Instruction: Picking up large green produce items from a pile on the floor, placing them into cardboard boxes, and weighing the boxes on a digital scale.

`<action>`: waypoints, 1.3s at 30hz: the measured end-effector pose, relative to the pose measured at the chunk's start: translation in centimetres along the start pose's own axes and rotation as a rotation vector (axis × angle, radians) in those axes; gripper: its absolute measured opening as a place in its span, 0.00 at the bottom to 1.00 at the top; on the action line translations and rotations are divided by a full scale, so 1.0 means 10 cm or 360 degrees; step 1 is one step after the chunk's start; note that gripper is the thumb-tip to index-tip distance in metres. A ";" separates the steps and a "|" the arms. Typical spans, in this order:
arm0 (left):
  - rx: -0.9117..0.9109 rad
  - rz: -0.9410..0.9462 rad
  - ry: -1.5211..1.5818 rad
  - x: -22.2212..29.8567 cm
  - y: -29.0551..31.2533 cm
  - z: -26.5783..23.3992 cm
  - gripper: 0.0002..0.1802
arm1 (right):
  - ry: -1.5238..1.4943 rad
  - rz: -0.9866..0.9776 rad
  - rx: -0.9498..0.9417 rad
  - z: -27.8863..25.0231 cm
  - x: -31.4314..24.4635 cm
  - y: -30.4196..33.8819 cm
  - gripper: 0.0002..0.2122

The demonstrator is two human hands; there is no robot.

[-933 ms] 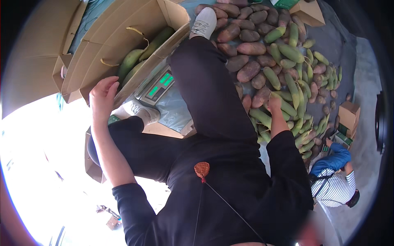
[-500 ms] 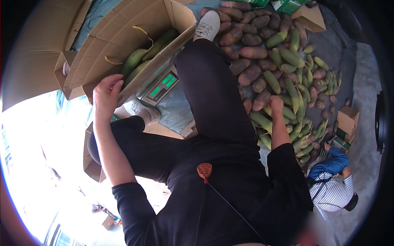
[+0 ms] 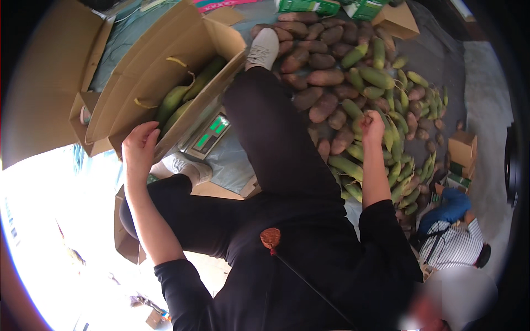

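Fingers of the left hand (image 3: pixel 139 148) are curling onto the cardboard box (image 3: pixel 144 71) edge beside the scale (image 3: pixel 208 135), while right hand (image 3: pixel 373 120) fingers are bunching together over the fruit pile (image 3: pixel 353 94) on the floor.

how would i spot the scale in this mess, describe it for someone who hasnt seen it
Start at the big open cardboard box holding long green fruits, which the left hand grips at its near edge. Just below the box's lower corner, beside the dark trouser leg, sits the scale: the only flat grey thing with glowing green digits.
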State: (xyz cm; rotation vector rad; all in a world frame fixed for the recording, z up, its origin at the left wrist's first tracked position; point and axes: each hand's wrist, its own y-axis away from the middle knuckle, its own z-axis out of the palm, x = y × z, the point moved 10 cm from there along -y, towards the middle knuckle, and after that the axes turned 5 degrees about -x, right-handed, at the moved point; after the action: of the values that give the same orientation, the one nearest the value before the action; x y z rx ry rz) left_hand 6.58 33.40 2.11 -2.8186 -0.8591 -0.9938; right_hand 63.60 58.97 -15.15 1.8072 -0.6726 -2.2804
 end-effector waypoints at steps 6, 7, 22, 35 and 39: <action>-0.0031 -0.0011 0.0037 -0.12 0.04 -0.04 0.10 | 0.0443 -0.0041 -0.0183 0.42 0.01 0.09 0.03; -0.0035 -0.0015 0.0004 -0.14 0.03 -0.03 0.10 | 0.0522 -0.0003 -0.0285 0.56 0.04 0.16 0.04; 0.0073 0.0015 0.0102 -0.13 0.06 -0.09 0.10 | 0.0842 -0.0226 -0.1000 1.89 -0.31 0.87 0.07; 0.0108 -0.0057 0.0229 -0.32 0.09 -0.08 0.10 | 0.2662 -0.0844 -0.0826 1.71 0.80 -0.03 0.08; 0.0160 -0.0029 0.0021 -0.26 0.10 -0.11 0.10 | 0.2761 -0.0980 -0.0969 2.01 1.13 -0.01 0.13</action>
State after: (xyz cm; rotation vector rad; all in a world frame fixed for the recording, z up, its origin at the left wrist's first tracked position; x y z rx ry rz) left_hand 4.81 31.07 1.63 -2.7227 -0.9082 -0.9419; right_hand 41.47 59.69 -21.73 2.6812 0.8122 -0.1826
